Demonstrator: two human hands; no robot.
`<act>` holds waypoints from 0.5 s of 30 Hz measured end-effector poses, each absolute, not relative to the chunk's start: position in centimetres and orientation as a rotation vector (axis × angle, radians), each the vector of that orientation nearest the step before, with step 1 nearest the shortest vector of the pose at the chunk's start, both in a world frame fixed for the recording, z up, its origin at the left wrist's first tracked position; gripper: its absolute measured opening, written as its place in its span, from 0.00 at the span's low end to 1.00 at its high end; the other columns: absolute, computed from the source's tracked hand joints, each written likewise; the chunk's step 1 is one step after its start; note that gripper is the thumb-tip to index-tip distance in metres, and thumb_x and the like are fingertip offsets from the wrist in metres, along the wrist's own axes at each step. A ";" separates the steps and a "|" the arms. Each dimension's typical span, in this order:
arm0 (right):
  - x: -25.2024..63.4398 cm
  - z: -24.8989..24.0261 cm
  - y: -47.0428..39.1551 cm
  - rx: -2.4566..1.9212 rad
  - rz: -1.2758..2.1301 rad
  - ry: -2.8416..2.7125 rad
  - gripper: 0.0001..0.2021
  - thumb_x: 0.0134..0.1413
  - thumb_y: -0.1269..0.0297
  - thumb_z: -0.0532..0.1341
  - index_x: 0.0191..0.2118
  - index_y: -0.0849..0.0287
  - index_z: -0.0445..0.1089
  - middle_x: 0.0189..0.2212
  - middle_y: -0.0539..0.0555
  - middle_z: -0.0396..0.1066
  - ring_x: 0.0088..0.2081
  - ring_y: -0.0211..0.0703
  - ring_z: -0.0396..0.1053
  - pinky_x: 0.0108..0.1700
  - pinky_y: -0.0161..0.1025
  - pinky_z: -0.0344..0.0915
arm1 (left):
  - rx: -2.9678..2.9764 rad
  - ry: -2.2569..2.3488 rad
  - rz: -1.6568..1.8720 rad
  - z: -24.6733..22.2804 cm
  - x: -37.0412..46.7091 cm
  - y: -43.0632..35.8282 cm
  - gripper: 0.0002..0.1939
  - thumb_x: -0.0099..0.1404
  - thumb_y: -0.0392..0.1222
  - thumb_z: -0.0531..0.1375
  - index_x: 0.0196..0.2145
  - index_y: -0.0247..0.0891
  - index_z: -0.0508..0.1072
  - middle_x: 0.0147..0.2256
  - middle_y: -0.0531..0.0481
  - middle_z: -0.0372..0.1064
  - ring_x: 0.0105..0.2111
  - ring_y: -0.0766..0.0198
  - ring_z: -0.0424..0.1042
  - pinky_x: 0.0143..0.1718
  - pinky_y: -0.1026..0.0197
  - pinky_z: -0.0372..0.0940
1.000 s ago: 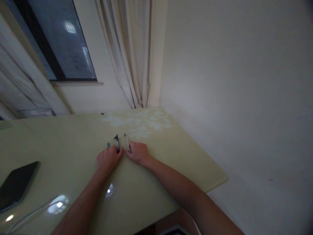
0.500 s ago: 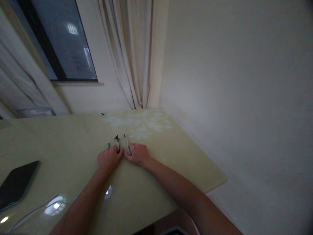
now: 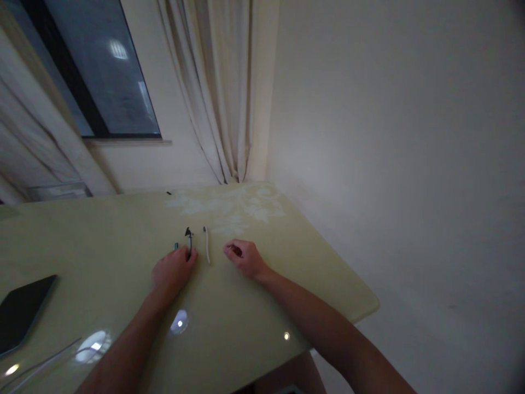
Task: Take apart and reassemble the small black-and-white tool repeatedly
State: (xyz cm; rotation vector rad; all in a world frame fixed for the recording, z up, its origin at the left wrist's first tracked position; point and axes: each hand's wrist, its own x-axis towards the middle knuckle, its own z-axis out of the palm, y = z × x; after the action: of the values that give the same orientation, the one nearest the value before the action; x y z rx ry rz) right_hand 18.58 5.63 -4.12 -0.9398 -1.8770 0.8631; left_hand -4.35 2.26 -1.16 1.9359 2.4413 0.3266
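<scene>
My left hand (image 3: 173, 269) rests on the table, its fingers closed around the lower handle of a slim razor (image 3: 189, 236) with a dark, angled head pointing away from me. Just left of the razor, the tip of a small green object (image 3: 176, 246) pokes out past my knuckles; the rest is hidden behind the hand. A white toothbrush (image 3: 207, 249) with a dark-bristled head lies lengthwise on the table to the right of the razor. Farther right, apart from the toothbrush, my right hand (image 3: 246, 257) is curled with thumb and fingers together, and nothing shows in it.
A dark flat tablet-like device (image 3: 25, 312) lies at the left of the pale glossy table (image 3: 229, 328). A thin cable (image 3: 45, 361) runs near the front left. A tiny black piece (image 3: 168, 192) sits at the far edge. Curtains and a wall border the table.
My right hand has let go of the toothbrush and moved right, leaving it lying on the table. My left hand stays at the razor. The view has shifted slightly.
</scene>
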 end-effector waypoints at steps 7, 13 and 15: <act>18.5 -2.9 6.2 -0.799 1.379 -1.574 0.28 0.68 0.39 0.55 0.45 0.62 0.77 0.37 0.55 0.75 0.34 0.38 0.71 0.36 0.34 0.65 | 2.181 2.317 0.620 0.5 0.1 0.2 0.24 0.77 0.54 0.45 0.34 0.41 0.73 0.35 0.46 0.75 0.35 0.56 0.74 0.37 0.58 0.60; 19.3 -2.2 6.5 -0.684 1.521 -1.302 0.25 0.54 0.40 0.68 0.37 0.60 0.73 0.31 0.50 0.71 0.34 0.39 0.69 0.42 0.38 0.66 | 2.272 1.691 0.897 -0.6 4.5 0.4 0.21 0.75 0.55 0.51 0.36 0.41 0.76 0.35 0.46 0.77 0.35 0.56 0.75 0.39 0.59 0.63; 20.0 -1.8 6.8 -0.673 1.529 -1.308 0.21 0.53 0.45 0.71 0.40 0.60 0.73 0.30 0.48 0.67 0.33 0.38 0.66 0.40 0.37 0.65 | 2.133 1.550 0.983 -1.5 3.8 0.7 0.24 0.75 0.56 0.49 0.33 0.41 0.76 0.31 0.48 0.75 0.32 0.58 0.74 0.37 0.59 0.64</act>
State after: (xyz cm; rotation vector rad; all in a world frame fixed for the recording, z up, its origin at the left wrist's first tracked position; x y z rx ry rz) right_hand 20.02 6.79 -1.81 -0.6727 -1.3081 1.5287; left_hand 3.75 0.71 -1.49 2.1332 1.5496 0.9832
